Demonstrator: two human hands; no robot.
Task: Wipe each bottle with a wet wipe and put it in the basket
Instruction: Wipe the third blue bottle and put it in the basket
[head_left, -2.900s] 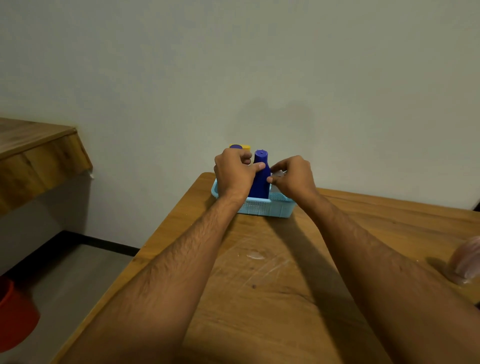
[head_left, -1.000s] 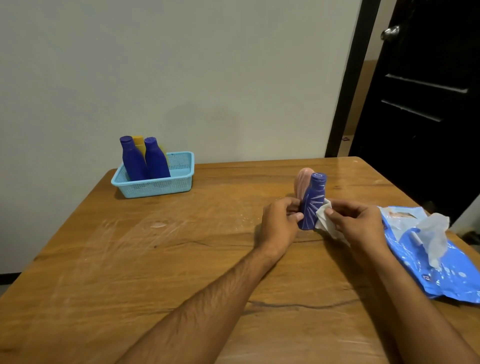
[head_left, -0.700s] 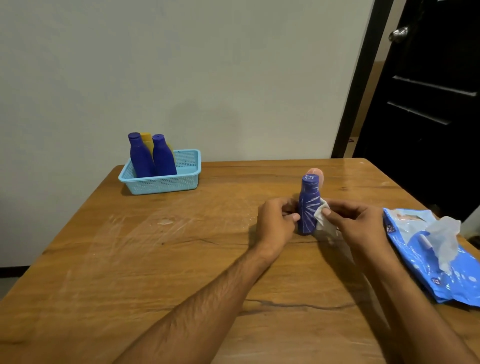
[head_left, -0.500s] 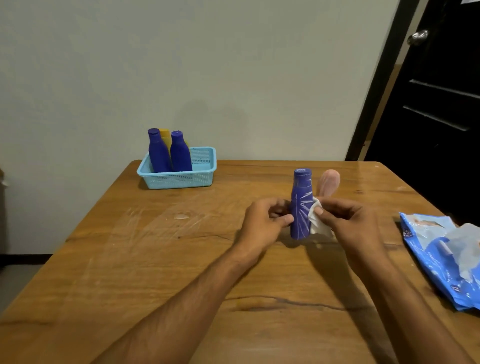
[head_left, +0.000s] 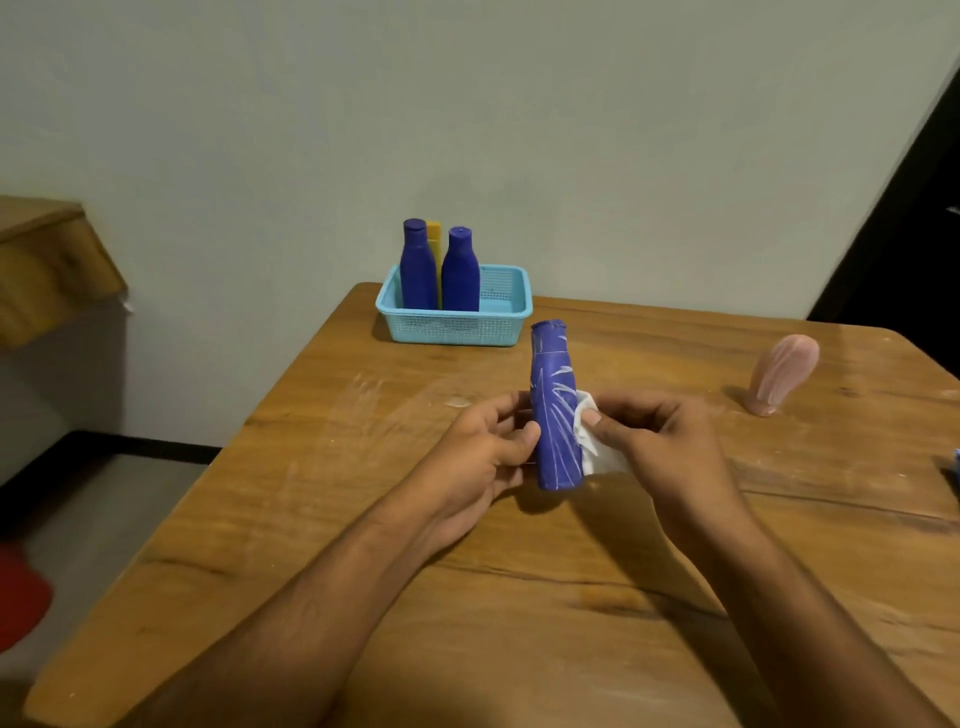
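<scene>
Pinching the patterned blue bottle (head_left: 556, 410) upright in left hand (head_left: 480, 457) fingers; right hand (head_left: 660, 447) fingers pressing wet wipe (head_left: 595, 447) against its side. Best rotated steadily, covering every face.

At frame centre a blue bottle (head_left: 556, 410) with pale streaks stands nearly upright, a crumpled white wet wipe (head_left: 595, 447) pressed to its right side. Upper centre, a light-blue mesh basket (head_left: 457, 327) holds two blue bottles (head_left: 460, 273) and a yellow bottle (head_left: 434, 244), all upright.
</scene>
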